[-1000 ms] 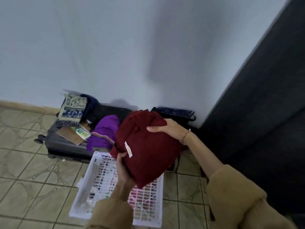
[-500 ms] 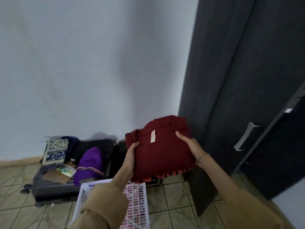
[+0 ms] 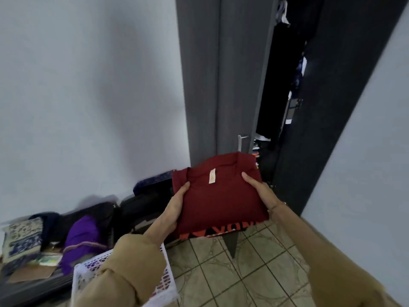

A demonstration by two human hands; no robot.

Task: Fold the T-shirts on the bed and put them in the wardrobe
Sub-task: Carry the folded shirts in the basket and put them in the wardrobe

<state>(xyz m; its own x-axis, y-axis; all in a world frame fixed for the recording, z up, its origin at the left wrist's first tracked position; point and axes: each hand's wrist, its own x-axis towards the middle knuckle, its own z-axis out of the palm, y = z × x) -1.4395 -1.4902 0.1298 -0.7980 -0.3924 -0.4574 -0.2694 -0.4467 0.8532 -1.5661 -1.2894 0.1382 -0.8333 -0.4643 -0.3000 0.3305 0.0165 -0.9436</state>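
Both hands, left hand (image 3: 174,209) and right hand (image 3: 261,192), gripped the soft maroon T-shirt (image 3: 221,202), folded square, fingers curled under its edges, before the open dark woodgrain wardrobe (image 3: 223,74).

Orange block letters run along the folded T-shirt (image 3: 219,202) edge below both hands. They are upside down and unreadable. Its neck tag (image 3: 211,176), between the hands, is blurred

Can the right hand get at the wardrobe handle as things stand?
Probably not yet: the right hand and left hand both hold the folded maroon T-shirt, which sits in front of the handle.
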